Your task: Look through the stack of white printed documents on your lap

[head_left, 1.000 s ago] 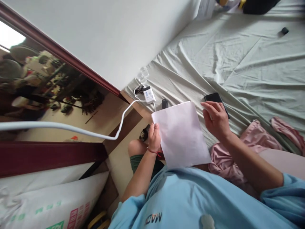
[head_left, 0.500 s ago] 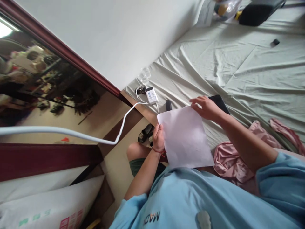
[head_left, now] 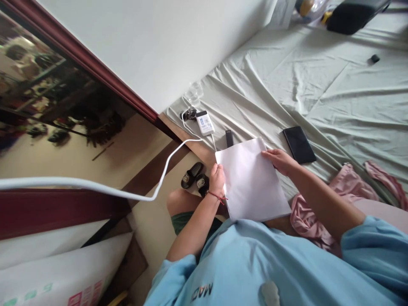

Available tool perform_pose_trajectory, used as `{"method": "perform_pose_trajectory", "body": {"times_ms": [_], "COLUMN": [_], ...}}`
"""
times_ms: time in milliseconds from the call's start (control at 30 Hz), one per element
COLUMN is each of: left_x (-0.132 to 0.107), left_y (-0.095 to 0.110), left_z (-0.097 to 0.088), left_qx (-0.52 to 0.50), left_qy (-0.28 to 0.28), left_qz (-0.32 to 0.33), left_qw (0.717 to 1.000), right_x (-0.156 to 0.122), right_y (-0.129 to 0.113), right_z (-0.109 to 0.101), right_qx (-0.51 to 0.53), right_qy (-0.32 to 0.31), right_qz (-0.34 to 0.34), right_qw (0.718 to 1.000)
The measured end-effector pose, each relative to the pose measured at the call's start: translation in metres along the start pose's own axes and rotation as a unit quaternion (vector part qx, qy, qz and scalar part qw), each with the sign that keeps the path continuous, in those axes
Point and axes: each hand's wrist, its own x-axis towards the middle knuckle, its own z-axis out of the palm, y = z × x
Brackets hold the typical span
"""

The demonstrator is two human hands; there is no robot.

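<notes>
White paper [head_left: 253,182], possibly more than one sheet, rests over my lap against the blue shirt [head_left: 255,255]. My left hand [head_left: 217,180] pinches its left edge, thumb on top; a red string bracelet [head_left: 217,196] circles that wrist. On the opposite side, my right hand [head_left: 279,160] grips the upper right edge, with its fingers partly hidden beneath the sheet. Just beyond the paper's top lies a small black device [head_left: 229,138]. Right of my right hand, a black phone or tablet [head_left: 299,144] lies flat on the bed.
A white cable [head_left: 167,163] runs from the left to a white box with printed labels [head_left: 205,123] on the bed [head_left: 344,97]. Black slippers [head_left: 192,174] sit on the floor below. Pink cloth [head_left: 306,216] lies at right; a white sack [head_left: 63,272] stands lower left.
My right hand has moved down from the paper's top corner to its right edge and now grips there. The black phone or tablet, partly covered before, shows fully. The view has shifted slightly.
</notes>
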Motion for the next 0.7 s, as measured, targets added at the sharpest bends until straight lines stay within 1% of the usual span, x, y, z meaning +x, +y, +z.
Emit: {"method": "perform_pose_trajectory", "body": {"times_ms": [133,300,433,567,700], "left_x": [0.005,0.012,0.01,0.008,0.013], "left_y": [0.004,0.013,0.013,0.012,0.02], "left_z": [0.002,0.001,-0.001,-0.006,-0.005], "left_qx": [0.054,0.126,0.171,0.19,0.226], "left_qy": [-0.025,-0.07,-0.063,-0.066,-0.08], "left_qz": [-0.005,-0.052,-0.048,-0.057,-0.045], "left_qw": [0.998,0.988,0.982,0.978,0.97], "right_x": [0.0,-0.003,-0.006,-0.012,-0.018], "right_y": [0.0,0.0,0.006,0.011,0.006], "right_z": [0.005,0.009,0.007,0.006,0.007], "right_qx": [-0.061,-0.123,-0.198,-0.22,-0.23], "right_qy": [0.048,0.074,0.092,0.105,0.12], "right_qz": [0.029,0.047,0.044,0.051,0.055], "right_qw": [0.997,0.989,0.975,0.969,0.964]}}
